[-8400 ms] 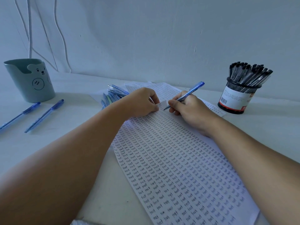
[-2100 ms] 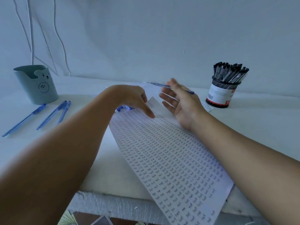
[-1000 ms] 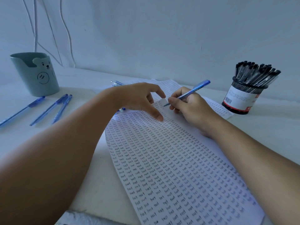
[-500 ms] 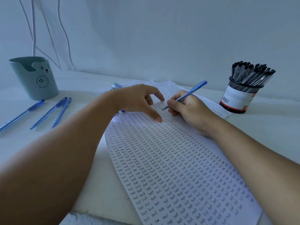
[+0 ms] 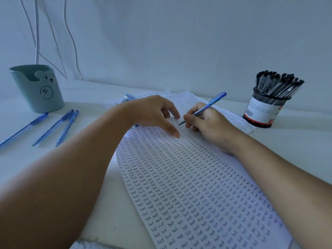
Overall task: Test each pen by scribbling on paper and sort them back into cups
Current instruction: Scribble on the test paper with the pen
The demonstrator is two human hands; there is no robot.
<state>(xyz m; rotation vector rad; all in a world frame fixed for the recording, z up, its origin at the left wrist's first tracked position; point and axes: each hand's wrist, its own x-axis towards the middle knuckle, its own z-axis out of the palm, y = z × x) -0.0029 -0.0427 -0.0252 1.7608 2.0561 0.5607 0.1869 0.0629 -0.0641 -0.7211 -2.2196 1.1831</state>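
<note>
Blue pen (image 5: 203, 109), pinched in the right hand (image 5: 208, 125), has its tip on the paper (image 5: 188, 177). Left hand (image 5: 154, 114), fingers spread, presses the sheet; easing off could let it skid and smear the scribble.

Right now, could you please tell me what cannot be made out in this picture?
- Pile of blue pens: mostly behind the left hand.
- Inside of the bear cup: hidden by its wall.
- Pen tip: too small to show ink flowing.
- Paper: cut off by the bottom edge.
</note>
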